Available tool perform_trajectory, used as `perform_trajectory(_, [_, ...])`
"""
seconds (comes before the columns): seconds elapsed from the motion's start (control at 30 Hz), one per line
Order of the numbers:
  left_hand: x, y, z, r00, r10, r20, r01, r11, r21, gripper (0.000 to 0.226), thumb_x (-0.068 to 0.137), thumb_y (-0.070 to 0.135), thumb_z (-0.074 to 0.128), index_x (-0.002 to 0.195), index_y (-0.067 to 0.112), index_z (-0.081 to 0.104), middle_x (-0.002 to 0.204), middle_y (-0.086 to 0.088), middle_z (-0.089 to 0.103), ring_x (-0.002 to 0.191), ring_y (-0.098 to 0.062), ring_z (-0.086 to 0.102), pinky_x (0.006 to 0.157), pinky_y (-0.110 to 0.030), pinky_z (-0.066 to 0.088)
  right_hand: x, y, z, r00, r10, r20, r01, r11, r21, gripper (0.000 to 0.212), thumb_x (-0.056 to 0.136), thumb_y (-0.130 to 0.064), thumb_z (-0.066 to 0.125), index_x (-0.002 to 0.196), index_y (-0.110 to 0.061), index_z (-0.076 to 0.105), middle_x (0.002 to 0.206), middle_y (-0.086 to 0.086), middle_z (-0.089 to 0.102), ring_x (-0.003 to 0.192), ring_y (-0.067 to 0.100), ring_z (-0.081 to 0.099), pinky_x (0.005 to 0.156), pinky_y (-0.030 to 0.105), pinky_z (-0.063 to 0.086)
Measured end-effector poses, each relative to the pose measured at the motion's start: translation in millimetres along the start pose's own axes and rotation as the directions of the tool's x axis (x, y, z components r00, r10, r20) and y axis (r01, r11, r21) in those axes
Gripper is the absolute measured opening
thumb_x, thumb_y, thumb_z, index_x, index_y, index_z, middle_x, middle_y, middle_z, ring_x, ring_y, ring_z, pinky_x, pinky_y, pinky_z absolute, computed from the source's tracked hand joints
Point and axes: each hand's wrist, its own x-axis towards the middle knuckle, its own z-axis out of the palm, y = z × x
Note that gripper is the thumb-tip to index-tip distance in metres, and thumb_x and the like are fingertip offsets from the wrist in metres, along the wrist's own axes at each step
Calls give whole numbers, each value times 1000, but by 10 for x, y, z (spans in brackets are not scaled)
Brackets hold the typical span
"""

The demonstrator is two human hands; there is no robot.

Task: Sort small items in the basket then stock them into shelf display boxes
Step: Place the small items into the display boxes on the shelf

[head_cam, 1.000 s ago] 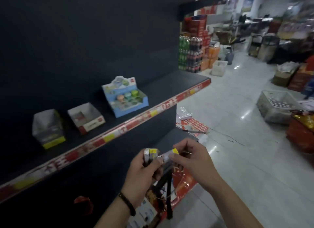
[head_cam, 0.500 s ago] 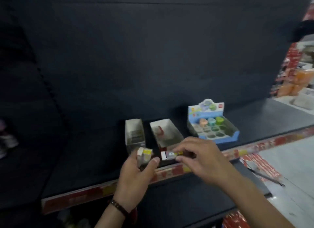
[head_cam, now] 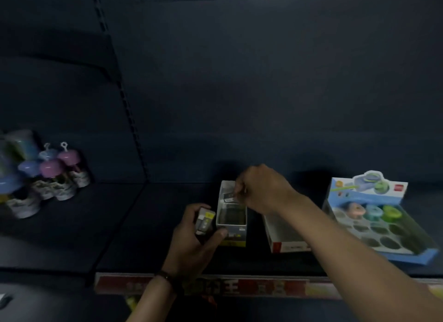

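Stocking a dark shop shelf [head_cam: 155, 225]: lowering one small pack [head_cam: 229, 198], pinched in the curled fingertips of the right hand [head_cam: 261, 189], into the back end of the narrow white display box [head_cam: 237, 237]. Gripping spare packs [head_cam: 205, 219], seemingly of the same sort, in the left hand [head_cam: 189, 245], just left of that box, thumb touching its front wall. By the look of it, mid-placement, with the spare stack not yet shelved. To do it well: seat the pack upright against the rear wall, release only once settled on the box floor, and steady the light carton with the left thumb so as not to tip or shove it. Best to fill from back to front. Nearby to the right, a red-and-white open box [head_cam: 290, 246] and a blue display tray [head_cam: 407, 259] of coloured rounds; well apart at left, capped bottles [head_cam: 48, 173].
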Motion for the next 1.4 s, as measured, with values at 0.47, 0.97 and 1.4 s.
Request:
perform_trajectory(0.47, [99, -164, -19, 995, 10, 101, 0, 995, -96, 35, 90, 20, 81, 116, 26, 57, 99, 2, 73, 89, -18, 73, 78, -47, 63, 327, -8, 313, 963, 80, 259, -89, 996, 22, 17, 90, -10, 78, 92, -25, 83, 100, -3, 81, 91, 13, 76, 81, 28, 63])
perform_trajectory(0.97, [114, -41, -223, 998, 63, -15, -64, 965, -253, 13, 110, 15, 49, 113, 14, 62, 66, 1, 53, 62, -16, 46, 61, -28, 40, -178, -172, 14, 982, -147, -120, 185, 880, 437, 30, 87, -16, 85, 110, -34, 78, 106, -20, 75, 102, -9, 67, 86, 9, 50])
perform_trajectory(1.4, [424, 283, -167, 992, 56, 111, -12, 933, -361, 4, 108, 12, 54, 105, 15, 53, 76, 1, 59, 63, -12, 48, 56, -24, 42, -259, -129, 18, 838, -442, -321, 478, 878, 37, 23, 96, -46, 68, 111, -32, 77, 111, -18, 68, 95, 5, 66, 76, 36, 57])
